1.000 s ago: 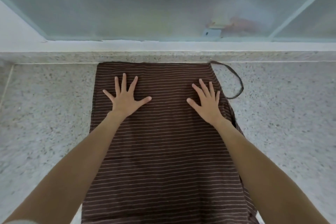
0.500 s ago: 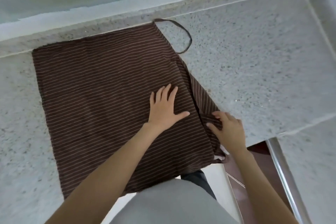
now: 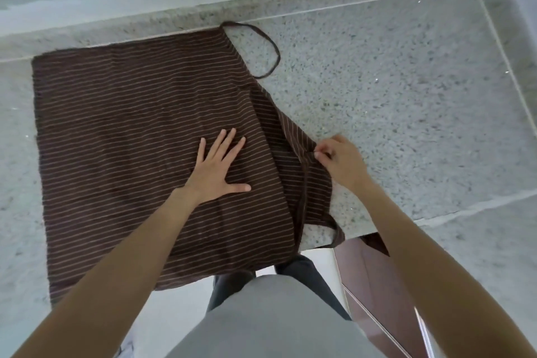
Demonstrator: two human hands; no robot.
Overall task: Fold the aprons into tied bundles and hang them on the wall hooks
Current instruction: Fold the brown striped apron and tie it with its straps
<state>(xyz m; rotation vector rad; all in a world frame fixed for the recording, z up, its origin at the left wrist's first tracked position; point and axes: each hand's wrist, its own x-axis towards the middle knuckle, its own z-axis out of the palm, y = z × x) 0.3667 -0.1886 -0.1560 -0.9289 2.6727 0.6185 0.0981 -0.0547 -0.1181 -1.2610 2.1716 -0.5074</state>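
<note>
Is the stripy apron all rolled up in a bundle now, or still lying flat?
Still flat. The apron lies spread on the counter, left hand pressing it, right hand pinching its edge.

No text or labels readable — none anywhere.

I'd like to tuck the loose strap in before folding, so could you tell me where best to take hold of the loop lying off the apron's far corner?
Pinch the strap loop at its outer bend, coming from the right over the bare counter. There it lies flat and clear of the apron, so fingers should meet only strap.
</note>
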